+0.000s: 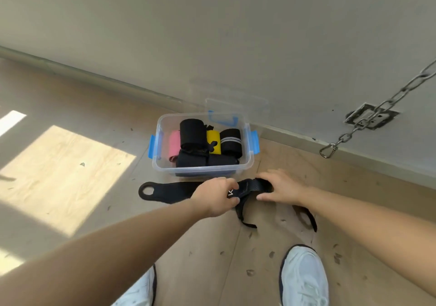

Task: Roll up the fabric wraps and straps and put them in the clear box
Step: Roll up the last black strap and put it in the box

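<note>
A long black strap (pixel 169 192) with a round hole at its left end lies flat on the floor in front of the clear box (pixel 203 170). My left hand (pixel 215 198) pinches the strap near a small white mark. My right hand (pixel 280 188) holds the strap's folded right end, fingers curled over it. A loose black tail (pixel 245 218) hangs down toward me. Inside the box sit rolled wraps: black (pixel 192 132), pink (pixel 174 146), yellow (pixel 213 140) and a black one with white stripes (pixel 231 140).
The box has blue clips (pixel 254 141) and stands by the wall's skirting. Another black strap (pixel 309 218) lies under my right forearm. A steel chain with a carabiner (pixel 328 151) hangs at the right. My white shoes (pixel 304 277) stand on the wooden floor.
</note>
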A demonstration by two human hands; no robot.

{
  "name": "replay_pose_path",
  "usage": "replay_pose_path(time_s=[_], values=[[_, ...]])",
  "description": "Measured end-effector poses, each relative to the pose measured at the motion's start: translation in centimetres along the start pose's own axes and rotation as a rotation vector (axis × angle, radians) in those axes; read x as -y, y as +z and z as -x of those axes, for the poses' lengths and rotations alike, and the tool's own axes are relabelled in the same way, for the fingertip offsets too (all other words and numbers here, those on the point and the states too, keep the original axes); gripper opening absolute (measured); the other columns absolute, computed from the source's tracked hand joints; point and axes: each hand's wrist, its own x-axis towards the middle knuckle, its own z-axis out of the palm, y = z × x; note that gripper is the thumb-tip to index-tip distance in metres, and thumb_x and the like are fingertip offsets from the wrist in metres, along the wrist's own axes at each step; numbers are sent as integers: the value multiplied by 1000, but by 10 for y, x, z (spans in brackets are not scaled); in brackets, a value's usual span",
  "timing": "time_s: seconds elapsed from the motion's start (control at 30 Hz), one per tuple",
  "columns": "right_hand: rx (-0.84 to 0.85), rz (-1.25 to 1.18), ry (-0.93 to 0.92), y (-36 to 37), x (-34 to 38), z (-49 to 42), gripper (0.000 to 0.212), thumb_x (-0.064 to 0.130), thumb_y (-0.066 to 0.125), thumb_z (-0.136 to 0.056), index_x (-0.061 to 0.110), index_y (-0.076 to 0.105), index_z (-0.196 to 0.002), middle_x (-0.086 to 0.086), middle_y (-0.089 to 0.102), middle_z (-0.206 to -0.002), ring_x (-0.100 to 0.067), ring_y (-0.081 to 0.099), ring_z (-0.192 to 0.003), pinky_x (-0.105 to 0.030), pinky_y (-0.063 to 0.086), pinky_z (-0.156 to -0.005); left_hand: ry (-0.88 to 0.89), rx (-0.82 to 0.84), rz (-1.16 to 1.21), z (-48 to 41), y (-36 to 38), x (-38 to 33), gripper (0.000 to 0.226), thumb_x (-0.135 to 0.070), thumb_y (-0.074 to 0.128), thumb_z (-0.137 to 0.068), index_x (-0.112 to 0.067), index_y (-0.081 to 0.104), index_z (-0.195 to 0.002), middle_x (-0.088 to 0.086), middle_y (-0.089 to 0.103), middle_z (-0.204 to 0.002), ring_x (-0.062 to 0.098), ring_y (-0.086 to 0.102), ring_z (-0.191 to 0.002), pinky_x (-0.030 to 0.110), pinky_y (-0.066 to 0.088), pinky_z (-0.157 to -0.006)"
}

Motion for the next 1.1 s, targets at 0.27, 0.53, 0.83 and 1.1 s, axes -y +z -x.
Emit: replay_pose_path(time_s=[0.27, 0.53, 0.83, 1.1], values=[[20, -460, 85, 13, -11, 3, 26, 41, 80, -83, 24, 75, -102, 10, 70, -88, -10, 64, -85, -33, 52, -85, 69, 61, 112, -49, 53, 0, 67, -52, 54, -100, -24, 34, -157, 1, 44, -157, 28, 37, -142, 43, 37, -115], [118, -308, 90, 26, -12, 9, 38, 39, 77, -86, 25, 68, -121, 5, 68, -113, -13, 63, -104, -32, 50, -94, 81, -93, 5, -46, 49, 25, 31, -54, 62, -94, -26, 68, -106, -4, 62, -103, 18, 51, -101, 34, 45, -80], [-263, -68, 195, 17, -23, 22, 17, 27, 63, -95, 22, 66, -111, 1, 67, -104, -23, 63, -97, -34, 48, -75, -121, -92, 229, -27, 33, 75, 23, -48, 64, -96, -28, 60, -85, -9, 62, -83, 12, 58, -78, 29, 40, -63], [-266, 124, -229, 20, -7, 16, 69, 57, 79, -72, 26, 61, -131, 2, 57, -128, -21, 47, -121, -42, 45, -98, -112, -143, 275, -28, 38, 67, 24, -47, 65, -95, -24, 67, -100, -7, 67, -92, 14, 63, -86, 29, 48, -69]])
